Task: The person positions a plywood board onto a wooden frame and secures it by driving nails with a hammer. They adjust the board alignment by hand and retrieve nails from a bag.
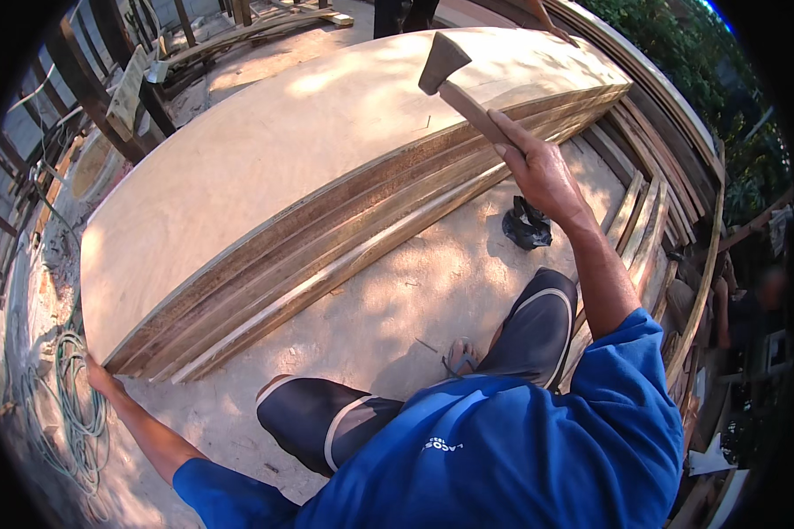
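Note:
My right hand (536,162) grips the wooden handle of a hatchet (444,63), its dark metal head raised over a large plywood sheet (238,172). The sheet lies on a stack of boards (344,231). One nail (428,122) stands upright in the plywood near its close edge, left of the hatchet handle. My left hand (99,377) touches the sheet's near left corner; its fingers are partly hidden there.
A black plastic bag (527,225) lies on the concrete floor (397,291) beyond my knees. Coiled hose or rope (73,410) is at the left. Timber strips (642,218) lie at the right. Another person's hand (559,33) rests near the sheet's far edge.

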The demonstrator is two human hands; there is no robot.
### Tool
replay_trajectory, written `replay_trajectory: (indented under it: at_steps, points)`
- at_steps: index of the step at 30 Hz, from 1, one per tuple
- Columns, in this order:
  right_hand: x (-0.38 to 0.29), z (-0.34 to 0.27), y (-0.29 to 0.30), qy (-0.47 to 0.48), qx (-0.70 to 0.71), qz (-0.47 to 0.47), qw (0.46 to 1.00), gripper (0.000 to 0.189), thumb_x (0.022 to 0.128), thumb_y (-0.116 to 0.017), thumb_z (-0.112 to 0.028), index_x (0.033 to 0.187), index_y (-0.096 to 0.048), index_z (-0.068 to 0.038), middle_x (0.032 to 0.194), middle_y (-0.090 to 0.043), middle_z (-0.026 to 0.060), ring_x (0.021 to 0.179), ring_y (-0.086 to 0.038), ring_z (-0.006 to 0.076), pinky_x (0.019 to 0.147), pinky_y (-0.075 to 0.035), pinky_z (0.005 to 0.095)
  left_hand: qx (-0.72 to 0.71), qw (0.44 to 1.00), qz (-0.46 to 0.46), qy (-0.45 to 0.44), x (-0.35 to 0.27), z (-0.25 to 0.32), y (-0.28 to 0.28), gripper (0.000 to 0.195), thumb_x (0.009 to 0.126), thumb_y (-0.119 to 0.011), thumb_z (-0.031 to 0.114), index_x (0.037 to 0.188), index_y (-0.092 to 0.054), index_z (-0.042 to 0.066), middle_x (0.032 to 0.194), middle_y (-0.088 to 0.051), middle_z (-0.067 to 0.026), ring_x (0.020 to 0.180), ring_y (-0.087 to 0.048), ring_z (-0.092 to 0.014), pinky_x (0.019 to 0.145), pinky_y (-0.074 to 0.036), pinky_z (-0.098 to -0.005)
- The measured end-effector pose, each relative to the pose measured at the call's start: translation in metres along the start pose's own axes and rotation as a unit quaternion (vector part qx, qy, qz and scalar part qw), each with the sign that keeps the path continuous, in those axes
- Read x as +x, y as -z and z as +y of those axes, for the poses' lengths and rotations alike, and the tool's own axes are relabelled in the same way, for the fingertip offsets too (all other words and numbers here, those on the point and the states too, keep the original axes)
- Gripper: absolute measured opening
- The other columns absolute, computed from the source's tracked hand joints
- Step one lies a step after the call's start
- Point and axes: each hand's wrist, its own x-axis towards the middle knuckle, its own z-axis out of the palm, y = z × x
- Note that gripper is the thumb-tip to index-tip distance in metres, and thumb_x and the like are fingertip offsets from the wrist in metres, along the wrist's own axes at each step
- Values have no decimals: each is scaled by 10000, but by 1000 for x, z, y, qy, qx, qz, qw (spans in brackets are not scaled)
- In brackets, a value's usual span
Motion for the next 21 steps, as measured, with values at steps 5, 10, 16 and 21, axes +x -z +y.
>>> replay_trajectory:
  at_steps: [5,10,16,21]
  points:
    - [27,-9,39,0,138,209,968,489,1065,-605,-248,1539,-511,-174,932,-628,29,771,-533,70,655,-426,250,-32,999,4,26,-18,-1,-5,604,991,-678,420,1252,-654,-123,1241,-685,-183,1069,-663,-293,970,-514,-425]
    - [43,19,19,-41,-9,-8,999,497,1057,-573,-353,1522,-513,-187,1181,-725,210,1070,-703,337,967,-528,447,-40,999,-35,-8,-15,13,8,573,1000,-658,403,1267,-641,-104,1250,-681,-175,1104,-664,-297,982,-517,-430]
    - [35,40,33,-62,-14,-110,992,503,1028,-592,-268,1521,-525,-193,1111,-738,182,1052,-705,283,978,-526,425,-50,996,-74,1,-30,8,0,552,1023,-614,381,1328,-609,-79,1312,-657,-174,1149,-650,-308,1015,-503,-448]
    - [50,21,57,-121,144,56,981,505,1039,-616,-344,1530,-530,-261,722,-532,-46,547,-464,29,462,-410,235,-102,991,-87,6,-18,7,12,593,1028,-595,396,1357,-596,-97,1351,-639,-191,1202,-622,-303,1067,-461,-412]
